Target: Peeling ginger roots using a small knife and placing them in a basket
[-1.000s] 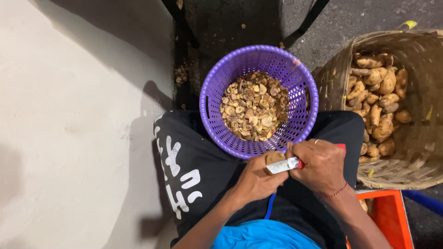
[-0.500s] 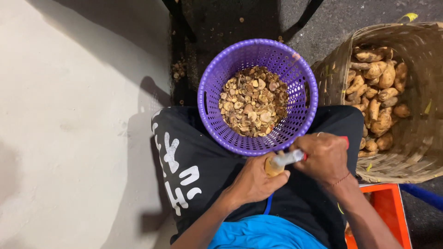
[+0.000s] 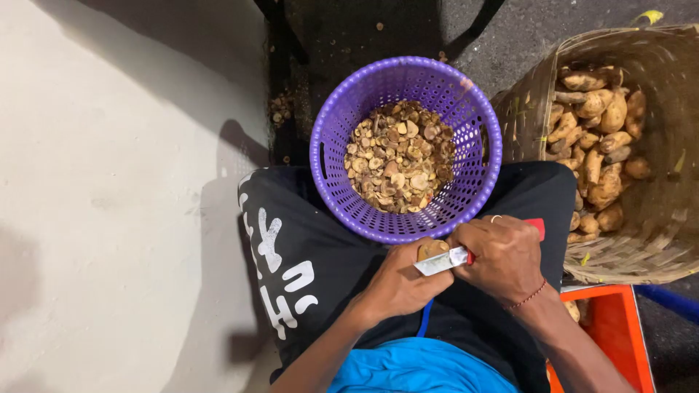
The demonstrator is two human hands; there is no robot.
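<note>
Little changed since a second ago: left hand (image 3: pixel 399 282) still closed on a small tan root piece (image 3: pixel 432 248), right hand (image 3: pixel 502 256) still gripping the knife (image 3: pixel 442 261) against it, just below the purple basket (image 3: pixel 405 149) rim, over the lap. Trimming apparently ongoing. Cut face hidden; knife handle mostly covered.

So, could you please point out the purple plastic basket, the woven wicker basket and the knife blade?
Purple plastic basket (image 3: pixel 331 138): head view, left side of its perforated wall.
Woven wicker basket (image 3: pixel 659 218): head view, bare inner wall at right.
Knife blade (image 3: pixel 440 262): head view, middle of the flat metal, between the hands.
</note>
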